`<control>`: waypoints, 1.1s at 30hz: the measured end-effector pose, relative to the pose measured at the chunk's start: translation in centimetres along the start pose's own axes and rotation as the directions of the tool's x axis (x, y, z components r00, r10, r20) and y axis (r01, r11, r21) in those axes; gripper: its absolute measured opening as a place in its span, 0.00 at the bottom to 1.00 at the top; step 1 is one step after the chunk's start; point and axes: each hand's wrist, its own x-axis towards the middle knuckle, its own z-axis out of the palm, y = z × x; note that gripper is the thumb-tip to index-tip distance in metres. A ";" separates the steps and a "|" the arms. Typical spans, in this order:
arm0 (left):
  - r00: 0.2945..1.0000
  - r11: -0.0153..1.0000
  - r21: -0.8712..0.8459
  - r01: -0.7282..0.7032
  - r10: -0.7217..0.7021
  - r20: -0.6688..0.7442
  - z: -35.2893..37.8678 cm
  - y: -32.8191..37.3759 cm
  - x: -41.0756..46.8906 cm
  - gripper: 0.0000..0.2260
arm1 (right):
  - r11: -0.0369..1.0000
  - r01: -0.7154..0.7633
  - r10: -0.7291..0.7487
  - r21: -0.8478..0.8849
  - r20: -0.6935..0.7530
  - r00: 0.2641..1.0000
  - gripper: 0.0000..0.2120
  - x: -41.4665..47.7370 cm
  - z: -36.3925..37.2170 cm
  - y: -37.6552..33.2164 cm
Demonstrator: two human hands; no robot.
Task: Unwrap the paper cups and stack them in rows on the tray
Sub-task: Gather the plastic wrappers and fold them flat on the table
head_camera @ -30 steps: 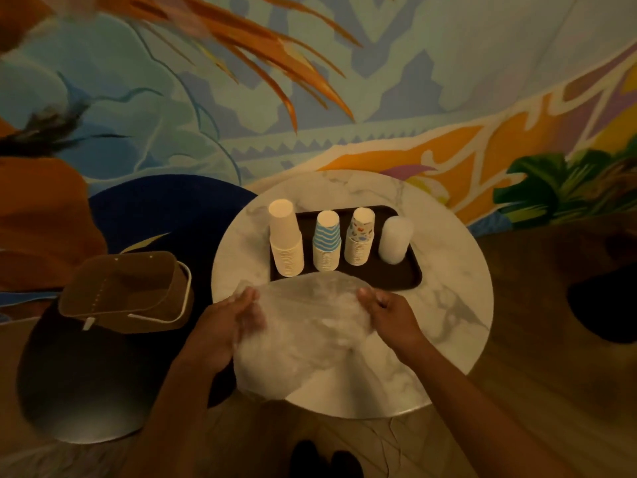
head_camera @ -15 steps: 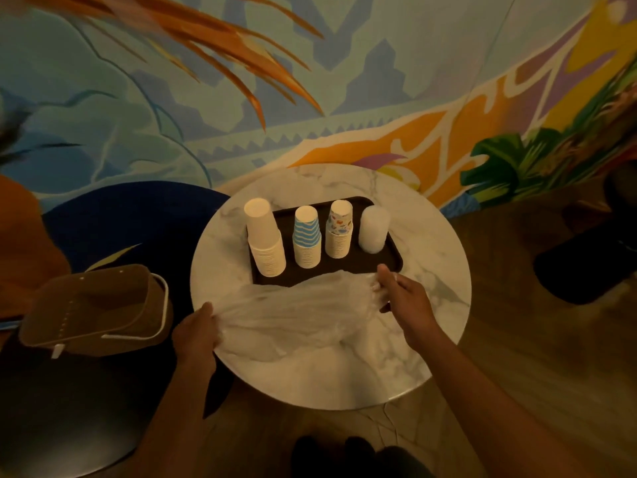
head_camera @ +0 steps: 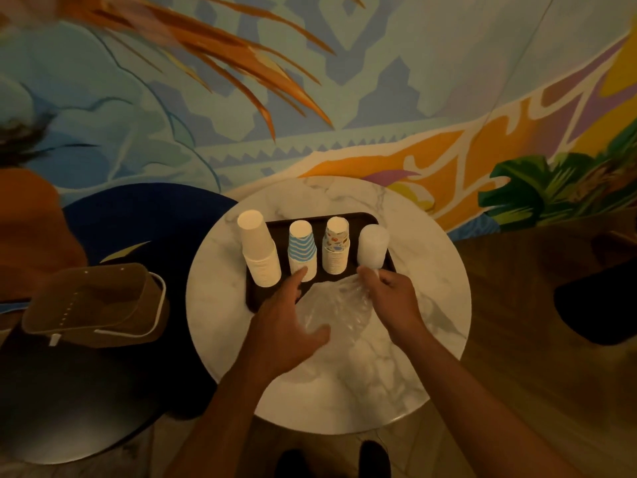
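1. Marble, round and pale, the worktop [head_camera: 431, 270] carries everything. A dark tray [head_camera: 256, 301] sits on its far half.
2. A clear plastic wrapper [head_camera: 336, 308] lies crumpled on the worktop, overlapping the tray's near edge. It fans out towards the person from a gathered point by the tray.
3. Four upside-down cup stacks stand in one row on the tray: plain white [head_camera: 260, 251], blue-striped [head_camera: 302, 248], patterned [head_camera: 336, 246] and a pale stack [head_camera: 372, 244]. Whether the pale stack is still wrapped I cannot tell.
4. The right hand [head_camera: 393, 294] pinches the wrapper's gathered far end in curled fingers [head_camera: 368, 272], just in front of the pale stack.
5. The left hand [head_camera: 286, 326] is spread flat and holds nothing, covering the wrapper's left edge. Its forefinger tip is at the foot of the blue-striped stack.
6. The wrapper lies between both hands, so the right hand seems placed to pull it clear.
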 end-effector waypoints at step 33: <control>0.673 0.525 -0.714 0.464 -0.733 -0.102 6.5 -4.8 1.7 0.27 | 0.962 -0.220 0.250 -0.160 0.208 0.946 0.15 1.8 -6.3 8.5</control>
